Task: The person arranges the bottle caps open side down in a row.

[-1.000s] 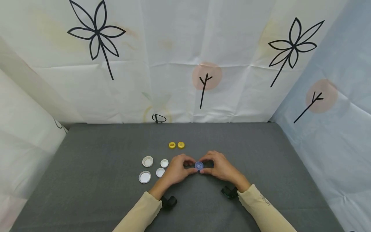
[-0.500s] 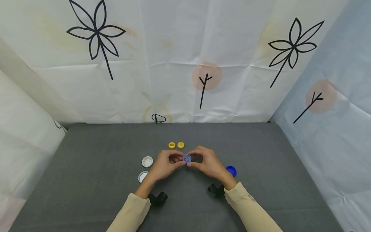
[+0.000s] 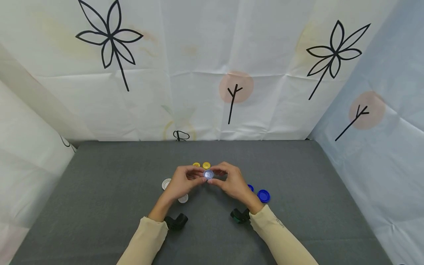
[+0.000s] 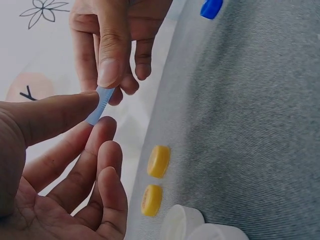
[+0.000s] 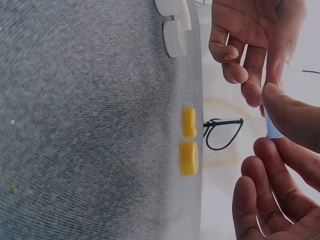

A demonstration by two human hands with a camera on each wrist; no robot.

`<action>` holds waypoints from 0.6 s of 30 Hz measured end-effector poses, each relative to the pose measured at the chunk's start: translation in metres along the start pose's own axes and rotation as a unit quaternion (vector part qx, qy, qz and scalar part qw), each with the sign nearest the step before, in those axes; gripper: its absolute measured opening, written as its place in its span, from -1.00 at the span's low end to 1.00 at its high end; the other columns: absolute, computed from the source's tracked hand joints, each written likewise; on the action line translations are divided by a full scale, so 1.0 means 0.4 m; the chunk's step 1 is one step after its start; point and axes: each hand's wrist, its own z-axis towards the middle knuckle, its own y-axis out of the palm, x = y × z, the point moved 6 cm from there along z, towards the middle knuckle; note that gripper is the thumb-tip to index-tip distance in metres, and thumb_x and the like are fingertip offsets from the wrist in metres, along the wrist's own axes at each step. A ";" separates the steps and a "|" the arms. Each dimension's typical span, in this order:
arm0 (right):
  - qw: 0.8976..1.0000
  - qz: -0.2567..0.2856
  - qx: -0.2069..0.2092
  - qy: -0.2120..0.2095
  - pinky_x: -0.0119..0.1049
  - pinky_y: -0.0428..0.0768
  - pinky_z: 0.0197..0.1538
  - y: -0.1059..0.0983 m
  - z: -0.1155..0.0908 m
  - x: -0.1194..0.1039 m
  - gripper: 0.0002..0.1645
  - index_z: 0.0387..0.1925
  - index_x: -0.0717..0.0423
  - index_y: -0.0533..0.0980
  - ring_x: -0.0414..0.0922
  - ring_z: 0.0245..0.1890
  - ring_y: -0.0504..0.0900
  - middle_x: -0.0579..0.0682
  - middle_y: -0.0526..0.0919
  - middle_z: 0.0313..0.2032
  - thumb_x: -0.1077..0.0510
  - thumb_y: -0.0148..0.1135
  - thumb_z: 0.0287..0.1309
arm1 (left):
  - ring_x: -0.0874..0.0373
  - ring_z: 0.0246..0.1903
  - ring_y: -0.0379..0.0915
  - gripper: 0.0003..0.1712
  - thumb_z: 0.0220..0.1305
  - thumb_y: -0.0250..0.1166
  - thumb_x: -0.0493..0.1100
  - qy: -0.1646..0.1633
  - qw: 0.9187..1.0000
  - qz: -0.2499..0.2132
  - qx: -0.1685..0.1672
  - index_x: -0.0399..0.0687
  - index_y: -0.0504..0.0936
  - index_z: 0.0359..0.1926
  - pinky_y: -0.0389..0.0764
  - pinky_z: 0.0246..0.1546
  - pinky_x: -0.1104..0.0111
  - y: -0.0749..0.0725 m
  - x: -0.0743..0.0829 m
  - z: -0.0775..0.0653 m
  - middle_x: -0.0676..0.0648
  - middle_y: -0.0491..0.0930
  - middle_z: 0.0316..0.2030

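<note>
A small translucent light-blue bottle cap is held up above the table between both hands. My left hand pinches its left edge with thumb and fingers. From the other side my right hand pinches the right edge. In the left wrist view the ridged rim of the light-blue cap shows between the two thumbs; the right wrist view gives a sliver of the same cap. Just behind the hands lie two yellow caps, the left one partly covered by my left hand.
White caps lie on the left, partly hidden by the left hand and forearm. Two blue caps rest beside the right wrist, one partly covered. The grey table ends at a white printed cloth behind.
Both hands, still holding the light-blue cap, have moved left and away from the body. The blue caps on the right have come into view; the left hand now covers different white caps.
</note>
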 end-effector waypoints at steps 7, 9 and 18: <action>1.000 0.006 0.003 0.005 -0.02 0.64 -0.06 -0.003 0.005 -0.002 -0.64 -0.03 0.14 0.69 -0.03 -0.15 0.65 -0.03 0.67 -0.17 0.20 0.54 0.11 | 0.10 -0.23 0.65 -0.70 0.25 0.47 -0.25 -0.027 0.999 -0.026 0.003 -0.23 0.74 -0.01 0.64 -0.16 0.25 -0.004 0.000 0.006 -0.07 0.72 -0.23; 1.000 0.007 0.003 0.004 -0.01 0.64 -0.06 -0.004 0.006 -0.003 -0.63 -0.03 0.14 0.69 -0.02 -0.15 0.65 -0.03 0.67 -0.17 0.21 0.54 0.11 | 0.10 -0.23 0.65 -0.70 0.26 0.47 -0.24 -0.030 0.999 -0.029 0.006 -0.24 0.73 0.00 0.65 -0.17 0.27 -0.005 -0.003 0.006 -0.07 0.72 -0.23; 1.000 0.015 0.000 -0.002 0.00 0.64 -0.05 -0.009 0.007 -0.003 -0.62 -0.01 0.14 0.69 0.01 -0.13 0.66 -0.02 0.68 -0.15 0.19 0.53 0.11 | 0.10 -0.20 0.66 -0.71 0.28 0.46 -0.22 -0.052 0.997 -0.061 0.015 -0.25 0.74 -0.01 0.60 -0.17 0.27 -0.003 -0.010 0.012 -0.12 0.75 -0.17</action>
